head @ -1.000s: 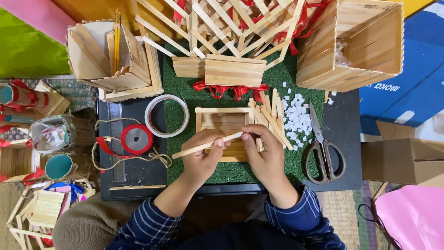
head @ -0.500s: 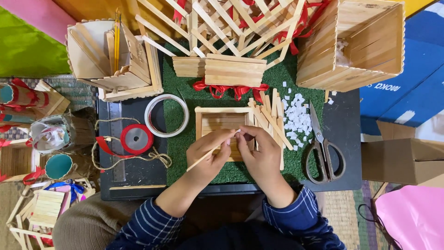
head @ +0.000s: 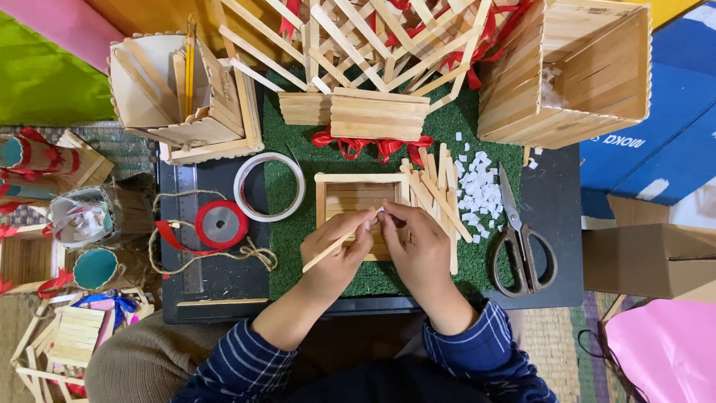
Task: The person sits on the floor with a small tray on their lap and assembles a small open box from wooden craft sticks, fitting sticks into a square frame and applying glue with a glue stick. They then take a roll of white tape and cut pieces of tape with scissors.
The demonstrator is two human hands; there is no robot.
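While two hands [head: 380, 250] pinch one stick [head: 339, 241], one scissors [head: 522, 250] lies.

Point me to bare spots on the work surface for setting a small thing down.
Bare: black mat right of the scissors; green turf between the tape ring and left hand. Crowded: the stick frame, loose sticks, white paper bits, and the red ribbon spool with twine.

A black surface [head: 556, 224] carries a green turf mat [head: 294, 194], scissors [head: 522, 242], a clear tape roll [head: 269, 187], a red ribbon spool [head: 221, 224], twine [head: 250, 255] and a ruler [head: 190, 224].
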